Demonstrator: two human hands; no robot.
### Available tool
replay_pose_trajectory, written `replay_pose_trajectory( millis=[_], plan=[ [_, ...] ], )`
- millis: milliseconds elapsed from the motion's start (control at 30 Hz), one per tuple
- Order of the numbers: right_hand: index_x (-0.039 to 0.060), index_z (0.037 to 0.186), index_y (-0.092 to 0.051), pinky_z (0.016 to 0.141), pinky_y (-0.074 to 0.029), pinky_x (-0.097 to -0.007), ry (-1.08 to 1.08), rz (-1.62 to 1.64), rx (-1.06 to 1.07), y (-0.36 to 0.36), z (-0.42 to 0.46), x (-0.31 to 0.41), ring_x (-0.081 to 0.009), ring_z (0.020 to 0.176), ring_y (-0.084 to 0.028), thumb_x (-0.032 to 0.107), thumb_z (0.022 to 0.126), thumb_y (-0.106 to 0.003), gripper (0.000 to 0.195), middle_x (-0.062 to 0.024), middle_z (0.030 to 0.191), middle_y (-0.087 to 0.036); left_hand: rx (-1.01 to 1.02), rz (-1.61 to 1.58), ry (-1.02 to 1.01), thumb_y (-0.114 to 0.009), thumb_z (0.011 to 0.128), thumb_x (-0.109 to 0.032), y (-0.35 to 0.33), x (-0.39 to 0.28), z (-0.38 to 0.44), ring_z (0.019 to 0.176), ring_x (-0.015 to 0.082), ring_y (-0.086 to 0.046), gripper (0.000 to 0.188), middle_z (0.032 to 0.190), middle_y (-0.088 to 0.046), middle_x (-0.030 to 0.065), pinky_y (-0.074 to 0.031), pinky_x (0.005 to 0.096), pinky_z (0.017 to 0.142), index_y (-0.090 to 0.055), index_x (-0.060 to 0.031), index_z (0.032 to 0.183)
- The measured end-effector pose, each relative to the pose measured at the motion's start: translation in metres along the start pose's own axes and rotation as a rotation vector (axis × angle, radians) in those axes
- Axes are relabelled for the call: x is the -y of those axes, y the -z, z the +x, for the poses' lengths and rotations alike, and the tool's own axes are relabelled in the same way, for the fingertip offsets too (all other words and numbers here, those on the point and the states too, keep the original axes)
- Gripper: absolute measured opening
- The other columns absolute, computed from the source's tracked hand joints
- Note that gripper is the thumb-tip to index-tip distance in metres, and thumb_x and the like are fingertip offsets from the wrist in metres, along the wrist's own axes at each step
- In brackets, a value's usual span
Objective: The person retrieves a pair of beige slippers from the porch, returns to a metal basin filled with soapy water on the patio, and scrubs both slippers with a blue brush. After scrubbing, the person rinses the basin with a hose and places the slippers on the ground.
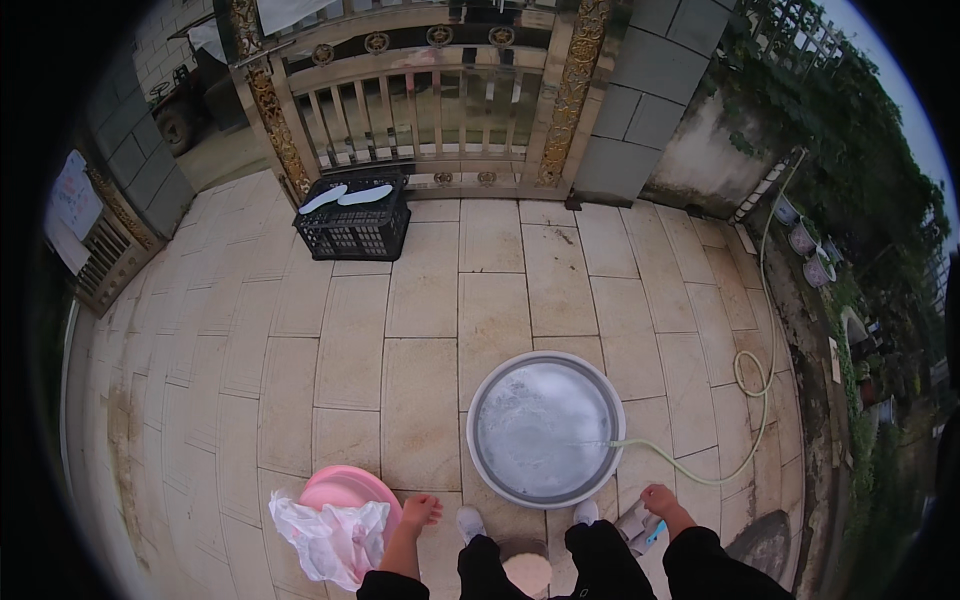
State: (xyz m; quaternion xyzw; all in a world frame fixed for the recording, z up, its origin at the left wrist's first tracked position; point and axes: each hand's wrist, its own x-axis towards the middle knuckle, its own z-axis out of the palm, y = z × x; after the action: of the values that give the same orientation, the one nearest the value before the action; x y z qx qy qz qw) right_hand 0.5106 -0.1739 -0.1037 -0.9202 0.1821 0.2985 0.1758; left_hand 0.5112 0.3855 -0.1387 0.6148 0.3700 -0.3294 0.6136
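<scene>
A wide metal basin stands on the tiles before my feet, holding water with some foam on it. The end of a pale green hose reaches over its right rim, and a stream runs from it into the water. My left hand hangs beside a pink plastic basin, its fingers loosely bent and nothing visible in it. A crumpled white plastic bag partly covers that basin. My right hand is curled like a fist, above a greyish object with a bright blue piece.
Near the metal gate stands a black plastic crate with two pale insoles on top. The hose loops along the right side, by potted plants. Under me is a round-topped stool. A dark patch lies at lower right.
</scene>
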Motion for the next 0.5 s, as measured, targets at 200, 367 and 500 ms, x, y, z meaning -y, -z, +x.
replay_pose_trajectory(
  millis=[200, 367, 500],
  plan=[
    [0.0139, 0.094, -0.06, 0.078, -0.044, -0.0409, -0.145, -0.114, -0.024, -0.037, 0.043, -0.014, -0.0273, 0.089, -0.057, 0.028, 0.075, -0.049, 0.026, -0.011, 0.092, -0.061, 0.195, 0.024, 0.04, -0.051, 0.081, -0.019, -0.066, 0.036, 0.077, 0.061, 0.0162, -0.059, 0.018, 0.073, -0.06, 0.0073, -0.05, 0.0285, 0.054, -0.058, -0.0029, 0.083],
    [0.01, 0.104, -0.054, 0.081, -0.043, -0.0401, -0.111, -0.104, -0.107, -0.077, 0.114, -0.026, -0.0292, 0.095, -0.054, 0.026, 0.073, -0.058, 0.035, -0.0152, 0.099, -0.057, 0.264, 0.117, 0.147, -0.053, 0.082, -0.029, -0.146, 0.117, 0.161, 0.061, 0.0182, -0.06, 0.028, 0.074, -0.059, 0.0084, -0.051, 0.0303, 0.051, -0.057, -0.0015, 0.082],
    [0.0082, 0.119, -0.039, 0.086, -0.04, -0.041, -0.145, -0.15, -0.161, -0.112, 0.187, -0.054, -0.0326, 0.106, -0.044, 0.022, 0.07, -0.064, 0.056, -0.0178, 0.115, -0.045, 0.093, 0.228, 0.284, -0.052, 0.082, -0.04, -0.21, 0.165, 0.206, 0.056, 0.0209, -0.058, 0.043, 0.08, -0.056, 0.0122, -0.051, 0.0334, 0.05, -0.052, 0.0017, 0.09]
  ],
)
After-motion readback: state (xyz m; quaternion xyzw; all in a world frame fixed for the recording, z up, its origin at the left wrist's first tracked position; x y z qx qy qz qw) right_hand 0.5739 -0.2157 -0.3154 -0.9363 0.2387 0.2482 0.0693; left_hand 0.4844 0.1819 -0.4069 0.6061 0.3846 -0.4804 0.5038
